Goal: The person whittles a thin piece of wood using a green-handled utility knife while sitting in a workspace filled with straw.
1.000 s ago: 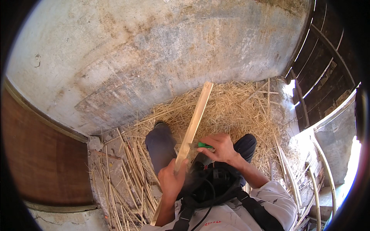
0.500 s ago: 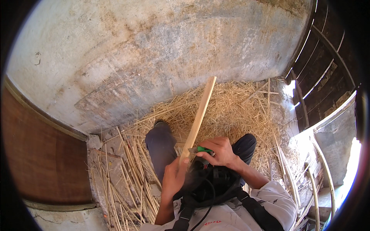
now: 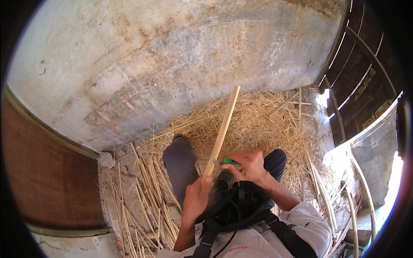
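A long, pale bamboo strip [image 3: 223,129] slants up and away from my lap. Its near end is gripped in my left hand [image 3: 197,195], fingers wrapped round it. My right hand [image 3: 251,166] is closed on a green-handled knife [image 3: 229,161]. The short, dull blade lies against the right edge of the strip, a little beyond my left fingers. Most of the handle is hidden inside my right hand. My two knees stand on either side, with black gear on my chest below the hands.
A heap of straw-like shavings [image 3: 254,116] covers the floor against the stained wall [image 3: 180,64]. Thin sticks [image 3: 146,193] lie in a pile at my left, beside a brown panel [image 3: 51,172]. Several long poles [image 3: 363,189] lean at the right under dark boards [image 3: 365,69].
The strip has turned slightly in my left hand and shows a narrower face. My right hand and the knife have shifted slightly up along it.
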A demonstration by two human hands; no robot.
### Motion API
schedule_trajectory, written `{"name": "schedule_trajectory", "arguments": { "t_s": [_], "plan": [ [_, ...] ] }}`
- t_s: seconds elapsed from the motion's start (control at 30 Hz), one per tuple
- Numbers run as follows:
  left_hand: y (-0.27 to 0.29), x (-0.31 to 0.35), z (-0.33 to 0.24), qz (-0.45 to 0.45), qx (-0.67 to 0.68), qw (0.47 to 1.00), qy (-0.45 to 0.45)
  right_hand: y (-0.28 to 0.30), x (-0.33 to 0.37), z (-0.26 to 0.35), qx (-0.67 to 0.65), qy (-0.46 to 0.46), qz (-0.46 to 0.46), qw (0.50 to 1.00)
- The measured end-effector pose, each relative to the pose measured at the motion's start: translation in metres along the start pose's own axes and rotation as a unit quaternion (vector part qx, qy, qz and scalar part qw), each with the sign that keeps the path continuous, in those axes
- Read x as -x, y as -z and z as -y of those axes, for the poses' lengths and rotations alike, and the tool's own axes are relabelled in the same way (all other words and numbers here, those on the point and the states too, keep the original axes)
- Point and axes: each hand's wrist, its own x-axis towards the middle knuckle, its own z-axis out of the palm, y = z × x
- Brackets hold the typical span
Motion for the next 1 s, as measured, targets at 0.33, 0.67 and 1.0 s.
{"name": "schedule_trajectory", "arguments": {
  "t_s": [0.33,0.67,1.0],
  "plan": [
    [0.003,0.004,0.008,0.005,-0.009,1.0,0.011,0.003,-0.013,-0.009,0.007,0.026,-0.019,0.999],
    [0.001,0.01,0.034,0.033,0.018,0.999,0.011,0.011,-0.025,-0.036,0.035,-0.034,-0.053,0.997],
    [0.002,0.018,0.037,0.034,0.017,0.999,0.012,0.024,-0.05,-0.063,0.057,-0.119,-0.066,0.989]
  ]
}}
